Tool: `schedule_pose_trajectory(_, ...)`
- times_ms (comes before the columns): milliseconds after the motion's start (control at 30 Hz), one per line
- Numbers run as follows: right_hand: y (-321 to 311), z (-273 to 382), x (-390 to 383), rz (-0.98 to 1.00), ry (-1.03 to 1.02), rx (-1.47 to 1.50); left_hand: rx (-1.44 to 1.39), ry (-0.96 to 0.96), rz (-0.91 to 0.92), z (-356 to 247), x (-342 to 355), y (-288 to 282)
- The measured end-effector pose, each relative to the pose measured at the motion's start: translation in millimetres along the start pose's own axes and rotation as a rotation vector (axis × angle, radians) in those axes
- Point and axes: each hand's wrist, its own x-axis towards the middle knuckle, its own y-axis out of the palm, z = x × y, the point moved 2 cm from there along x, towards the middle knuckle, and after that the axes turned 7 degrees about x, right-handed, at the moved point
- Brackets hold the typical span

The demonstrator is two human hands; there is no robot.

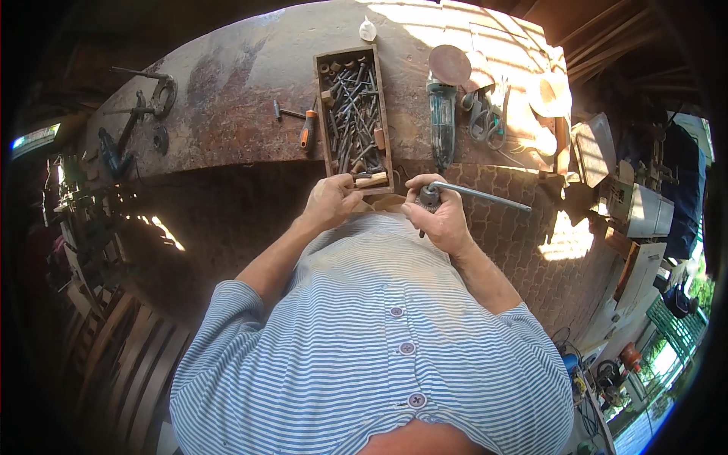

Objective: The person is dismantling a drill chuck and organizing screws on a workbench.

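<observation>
My right hand is closed around a dark metal drill chuck. A long grey metal rod reaches from the chuck out to the right. At the near left corner of a narrow wooden box, my left hand grips the edge with curled fingers; its fingertips are partly hidden. Many loose drill bits and metal pieces fill the box, whose near end juts past the bench edge. Light wooden pieces lie inside that end, close to my left fingers.
On the worn bench, an orange-handled tool lies left of the box. To the right are an angle grinder and scissors. A clamp and a dark power tool sit far left. Paving shows below the bench.
</observation>
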Motion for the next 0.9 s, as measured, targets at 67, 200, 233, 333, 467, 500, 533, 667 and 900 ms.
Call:
schedule_pose_trajectory(67,-3.7,-7.5,-0.5,-0.150,0.181,0.130,-0.011,-0.003,0.019,-5.8,-7.5,2.8)
schedule_pose_trajectory(200,-22.9,-35.5,-4.0,-0.332,0.363,0.342,0.215,0.086,0.052,-13.6,-7.3,0.8)
schedule_pose_trajectory(233,-25.3,-40.4,-6.9,-0.355,0.369,0.348,0.238,0.108,0.015,-12.2,-4.3,0.3)
schedule_pose_trajectory(333,-32.9,-50.4,-14.6,-0.389,0.372,0.334,0.285,0.140,-0.065,-10.5,9.7,1.9)
schedule_pose_trajectory(467,-32.0,-58.6,-19.7,-0.420,0.367,0.358,0.432,0.105,-0.012,-10.0,35.7,4.1)
schedule_pose_trajectory(500,-30.5,-59.8,-20.4,-0.420,0.357,0.368,0.489,0.060,0.072,-9.5,40.6,5.2)
schedule_pose_trajectory(533,-28.9,-60.3,-22.0,-0.425,0.355,0.370,0.531,0.102,0.066,-12.6,43.3,4.4)
schedule_pose_trajectory(667,-23.1,-61.9,-26.6,-0.422,0.340,0.400,0.585,0.179,0.065,-8.6,43.8,6.2)
schedule_pose_trajectory(900,-21.7,-66.4,-37.3,-0.433,0.366,0.409,0.421,0.191,0.031,-16.8,30.9,8.5)
